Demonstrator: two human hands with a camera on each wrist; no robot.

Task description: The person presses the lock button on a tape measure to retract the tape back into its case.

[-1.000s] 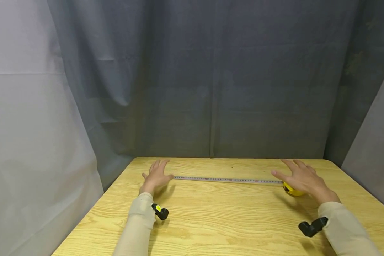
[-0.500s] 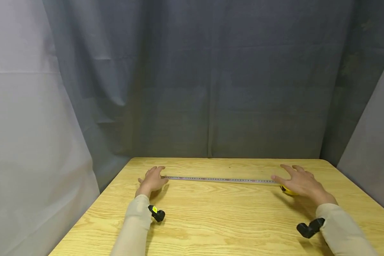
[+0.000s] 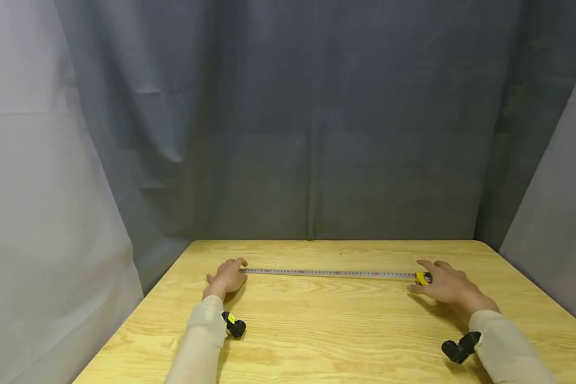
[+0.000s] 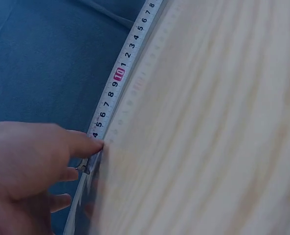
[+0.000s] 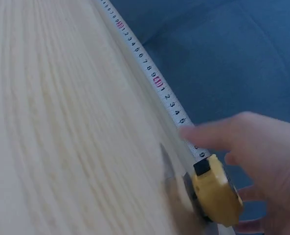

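Note:
A tape measure's blade point(image 3: 326, 273) lies drawn out across the far part of a wooden table point(image 3: 336, 330). My left hand point(image 3: 225, 277) has curled fingers on the blade's hook end. In the left wrist view its forefinger point(image 4: 86, 144) touches the blade point(image 4: 116, 81) by the 4 mark. My right hand point(image 3: 444, 288) curls round the yellow case point(image 3: 423, 278) at the other end. In the right wrist view the case point(image 5: 217, 196) sits under the palm, with a finger point(image 5: 208, 134) reaching over the blade point(image 5: 154, 81).
Grey-blue curtains hang close behind the table and at both sides. The table's far edge runs just beyond the blade. A black camera sits on each wrist point(image 3: 234, 326) point(image 3: 457, 349). Bare wood lies between me and the blade.
Both hands went from flat and spread above the table to curled. The left now closes on the blade's end and the right on the yellow case. The view tilted slightly.

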